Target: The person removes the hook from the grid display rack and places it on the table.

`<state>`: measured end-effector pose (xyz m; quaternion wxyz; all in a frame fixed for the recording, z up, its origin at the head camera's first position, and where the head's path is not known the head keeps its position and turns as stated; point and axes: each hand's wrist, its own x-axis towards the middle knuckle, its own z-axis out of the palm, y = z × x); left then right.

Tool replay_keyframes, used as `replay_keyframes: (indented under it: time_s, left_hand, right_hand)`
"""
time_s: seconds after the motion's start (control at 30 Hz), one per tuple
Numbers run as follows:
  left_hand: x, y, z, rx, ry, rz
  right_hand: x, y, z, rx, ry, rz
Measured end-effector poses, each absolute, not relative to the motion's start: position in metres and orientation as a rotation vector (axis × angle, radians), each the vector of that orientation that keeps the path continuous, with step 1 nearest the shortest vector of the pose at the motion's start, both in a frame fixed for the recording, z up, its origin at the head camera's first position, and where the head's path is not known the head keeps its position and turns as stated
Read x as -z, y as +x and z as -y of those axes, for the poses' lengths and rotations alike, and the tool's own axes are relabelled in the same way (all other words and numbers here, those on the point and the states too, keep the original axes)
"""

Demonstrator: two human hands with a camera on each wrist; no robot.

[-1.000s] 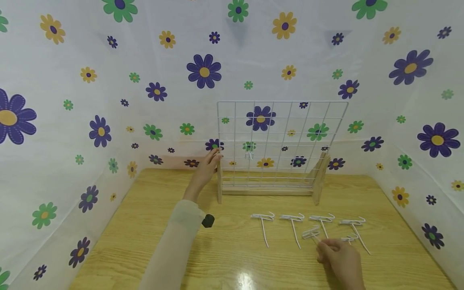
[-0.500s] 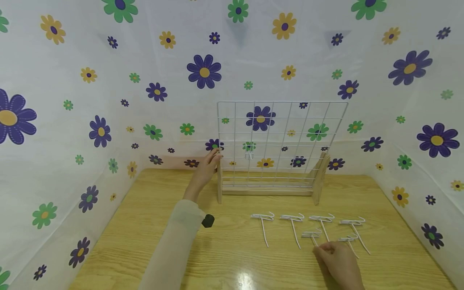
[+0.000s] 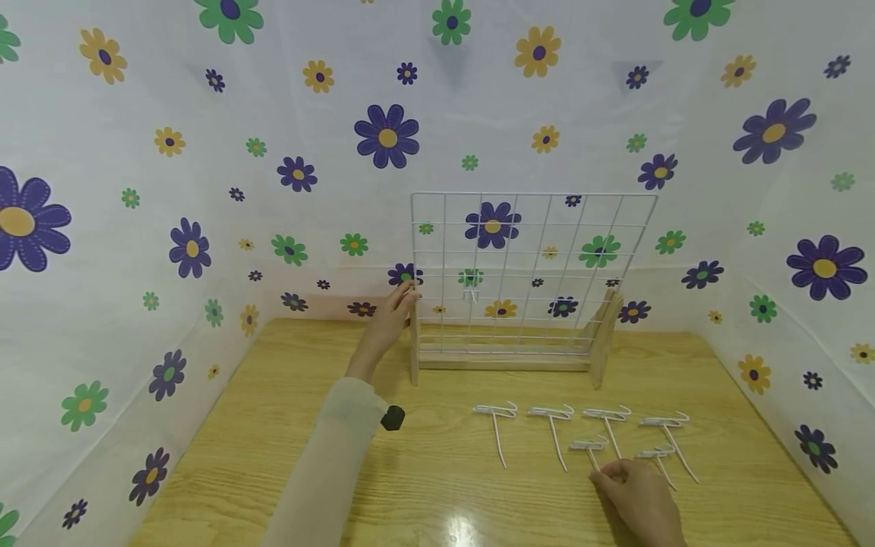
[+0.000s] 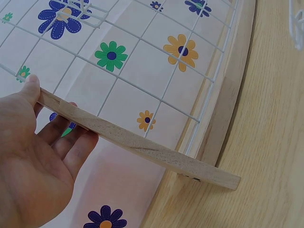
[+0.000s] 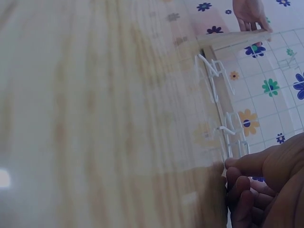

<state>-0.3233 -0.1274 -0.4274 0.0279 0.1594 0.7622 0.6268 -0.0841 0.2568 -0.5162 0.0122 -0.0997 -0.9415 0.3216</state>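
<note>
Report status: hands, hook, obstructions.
Left hand steadies white wire grid panel. Right hand pinches small white wire hook on wooden table. Nothing blocking.

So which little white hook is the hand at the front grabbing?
Find the wire grid rack standing at the back of the wooden table. In front of it lie four long white hooks in a row. The right hand pinches the short hook lying nearer than that row, between the second and third long ones.

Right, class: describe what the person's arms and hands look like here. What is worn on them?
The left arm wears a long, pale cream sleeve reaching the wrist, with a small black device beside the wrist. The left hand is bare: no glove, and no ring shows. The right hand is also bare; no sleeve shows at its wrist in the head view.
</note>
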Motion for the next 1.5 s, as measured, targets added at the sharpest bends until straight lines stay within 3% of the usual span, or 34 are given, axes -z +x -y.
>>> replay_keyframes:
  time_s: [0.83, 1.5]
  left_hand:
    - [0.432, -0.325, 0.126, -1.962, 0.487, -2.360]
    - [0.431, -0.326, 0.126, -1.880, 0.455, -2.447]
  right_hand:
    - [0.516, -0.083, -0.259, -1.072, -0.310, 2.935]
    - [0.484, -0.099, -0.247, -1.205, -0.244, 2.843]
